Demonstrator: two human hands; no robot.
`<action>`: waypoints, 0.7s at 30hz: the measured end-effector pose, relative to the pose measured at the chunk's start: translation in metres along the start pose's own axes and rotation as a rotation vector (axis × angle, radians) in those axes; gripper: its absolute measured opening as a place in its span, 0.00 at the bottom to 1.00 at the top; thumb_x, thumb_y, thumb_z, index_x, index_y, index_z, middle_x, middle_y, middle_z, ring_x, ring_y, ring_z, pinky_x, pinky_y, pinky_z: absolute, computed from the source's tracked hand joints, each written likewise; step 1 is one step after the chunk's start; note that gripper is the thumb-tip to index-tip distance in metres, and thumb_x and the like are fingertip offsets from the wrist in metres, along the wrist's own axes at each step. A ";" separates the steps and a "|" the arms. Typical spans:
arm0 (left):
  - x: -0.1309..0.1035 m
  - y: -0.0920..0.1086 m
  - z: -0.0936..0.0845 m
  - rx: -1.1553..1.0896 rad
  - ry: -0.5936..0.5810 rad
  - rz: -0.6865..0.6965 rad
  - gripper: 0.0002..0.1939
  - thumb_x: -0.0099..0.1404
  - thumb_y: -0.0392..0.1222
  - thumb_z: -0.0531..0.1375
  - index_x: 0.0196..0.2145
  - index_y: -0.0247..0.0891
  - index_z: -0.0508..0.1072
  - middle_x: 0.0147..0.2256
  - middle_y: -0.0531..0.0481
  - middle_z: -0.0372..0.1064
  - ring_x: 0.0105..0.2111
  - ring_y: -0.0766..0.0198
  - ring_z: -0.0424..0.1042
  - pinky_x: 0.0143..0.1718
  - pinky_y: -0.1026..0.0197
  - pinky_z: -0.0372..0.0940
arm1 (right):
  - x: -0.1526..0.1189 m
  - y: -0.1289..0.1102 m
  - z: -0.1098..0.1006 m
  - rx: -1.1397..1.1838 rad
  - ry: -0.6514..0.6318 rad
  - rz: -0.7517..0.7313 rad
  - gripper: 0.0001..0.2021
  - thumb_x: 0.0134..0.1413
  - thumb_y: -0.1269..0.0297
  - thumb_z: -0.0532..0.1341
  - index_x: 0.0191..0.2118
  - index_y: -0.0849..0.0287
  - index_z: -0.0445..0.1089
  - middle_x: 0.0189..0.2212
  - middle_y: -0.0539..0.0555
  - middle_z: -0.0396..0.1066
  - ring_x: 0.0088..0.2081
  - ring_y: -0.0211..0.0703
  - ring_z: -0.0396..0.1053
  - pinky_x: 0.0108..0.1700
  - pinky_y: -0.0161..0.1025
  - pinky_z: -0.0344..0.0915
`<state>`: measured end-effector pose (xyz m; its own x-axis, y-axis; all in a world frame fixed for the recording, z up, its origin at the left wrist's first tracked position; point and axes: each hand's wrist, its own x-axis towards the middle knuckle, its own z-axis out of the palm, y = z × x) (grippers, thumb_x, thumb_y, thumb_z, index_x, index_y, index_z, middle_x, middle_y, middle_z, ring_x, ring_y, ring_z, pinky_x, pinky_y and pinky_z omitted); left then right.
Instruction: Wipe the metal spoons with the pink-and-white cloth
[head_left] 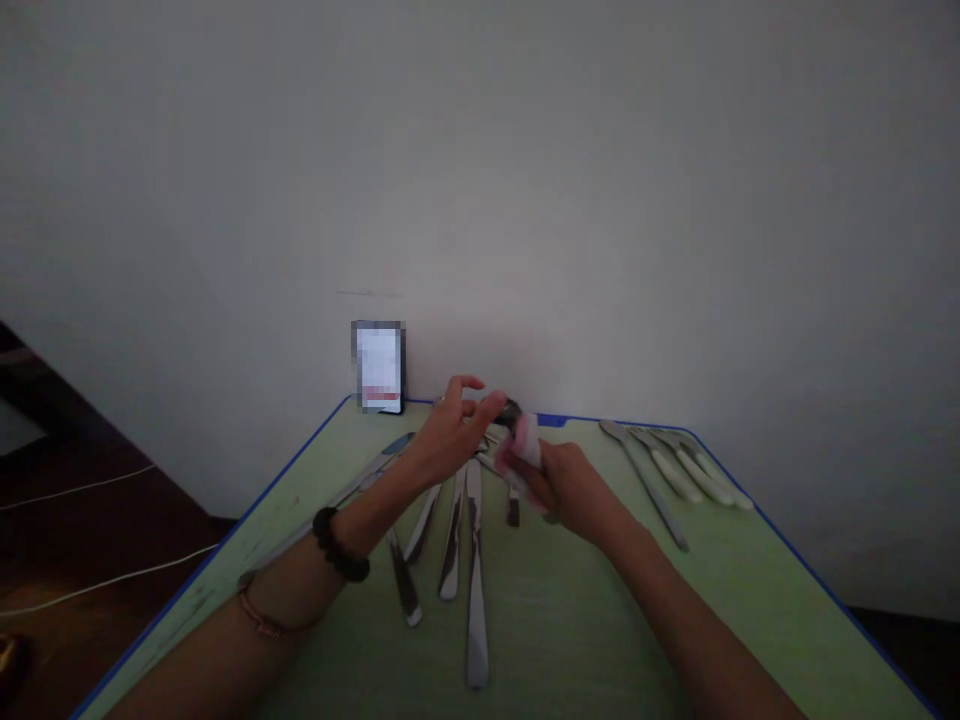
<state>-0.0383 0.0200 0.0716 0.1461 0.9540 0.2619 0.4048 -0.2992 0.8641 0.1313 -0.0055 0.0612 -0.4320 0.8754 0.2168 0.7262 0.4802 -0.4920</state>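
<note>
Above the table's far half, my left hand [456, 428] has its thumb at the dark, shiny metal end of a piece of cutlery [511, 411]; its kind is not clear. Around that piece, my right hand [574, 485] grips a pink-and-white cloth [529, 445], its fingers bent and partly hidden. Below both hands, several metal pieces of cutlery [477, 600] lie fanned out, handles toward me. My left hand and the cloth hide their far ends.
On the right of the green, blue-edged table [570, 620] lie a long spoon [652, 495] and several cream-handled pieces of cutlery [679, 475]. Long metal utensils [352, 485] lie left, partly under my left arm. A lit phone [380, 366] leans against the wall [480, 200].
</note>
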 end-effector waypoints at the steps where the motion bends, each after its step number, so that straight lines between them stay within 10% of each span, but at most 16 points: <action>1: 0.000 0.003 -0.003 0.026 -0.030 0.005 0.23 0.62 0.60 0.48 0.41 0.35 0.62 0.25 0.54 0.68 0.22 0.67 0.64 0.24 0.66 0.56 | -0.002 -0.002 0.001 -0.094 -0.053 -0.013 0.14 0.58 0.59 0.51 0.36 0.61 0.70 0.27 0.57 0.75 0.27 0.44 0.72 0.29 0.35 0.57; 8: -0.006 0.004 -0.008 0.326 -0.599 0.039 0.28 0.66 0.53 0.46 0.16 0.35 0.67 0.15 0.53 0.64 0.18 0.68 0.61 0.22 0.66 0.53 | -0.015 -0.010 -0.003 -0.499 -0.245 -0.018 0.10 0.55 0.72 0.52 0.40 0.61 0.67 0.37 0.60 0.75 0.39 0.51 0.73 0.34 0.38 0.59; 16: -0.021 0.005 0.007 0.525 -0.478 0.596 0.19 0.66 0.42 0.45 0.23 0.35 0.67 0.20 0.51 0.64 0.21 0.66 0.60 0.27 0.63 0.52 | -0.024 -0.001 -0.025 -0.028 -0.386 -0.126 0.09 0.54 0.70 0.54 0.38 0.59 0.70 0.29 0.53 0.74 0.31 0.40 0.70 0.35 0.34 0.60; 21: -0.020 0.001 0.004 0.549 -0.496 0.712 0.13 0.61 0.42 0.49 0.22 0.37 0.66 0.17 0.53 0.60 0.17 0.68 0.57 0.22 0.63 0.48 | -0.030 0.006 -0.024 0.201 -0.395 -0.152 0.10 0.55 0.69 0.52 0.35 0.58 0.71 0.23 0.48 0.70 0.24 0.35 0.65 0.31 0.31 0.58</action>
<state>-0.0371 0.0006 0.0656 0.8199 0.4734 0.3220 0.4175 -0.8792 0.2294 0.1615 -0.0278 0.0716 -0.7242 0.6893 -0.0193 0.5378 0.5472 -0.6414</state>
